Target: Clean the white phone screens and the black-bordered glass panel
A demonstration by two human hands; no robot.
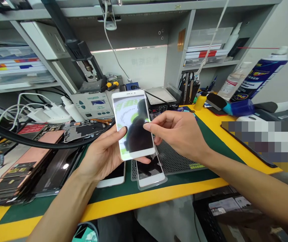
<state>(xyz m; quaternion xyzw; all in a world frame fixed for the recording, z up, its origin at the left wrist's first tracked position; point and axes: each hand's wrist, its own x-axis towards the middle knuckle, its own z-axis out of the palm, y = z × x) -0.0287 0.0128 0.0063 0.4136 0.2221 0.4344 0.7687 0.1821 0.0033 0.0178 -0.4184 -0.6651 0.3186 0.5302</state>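
The left hand [103, 156] is curled around a white smartphone [126, 114], cradling it from below with the thumb along its left edge and the fingertips showing at its lower edge. The right hand [176, 134] is half closed, its thumb and forefinger drawn together at the phone's right edge; whether they pinch it or only touch it, I cannot tell. The phone is held above the desk [108, 210], screen up towards the camera, with a dark blotch across the display. Its long axis runs roughly front to back, its top pointing away from the person and leaning slightly left.

Directly below the hands lie two more white phones, making three in all: one [113, 174] partly under the left hand, and one [150, 176] just beside it on a clear sheet [162, 179]. A black mesh mat [171, 158] lies next to them on a green desk mat [108, 195]. A thick black hose [33, 144] curves across the left side, in front of a pile of phone panels [33, 168], too overlapped to count. Behind the held phone stand one rework station [92, 106], one flat heating unit [160, 95] and one pair of scissors [185, 79] in a holder. To the right are one spray can [259, 75] and one clear plastic bottle [234, 80], and a pixelated patch hides part of the desk's right side
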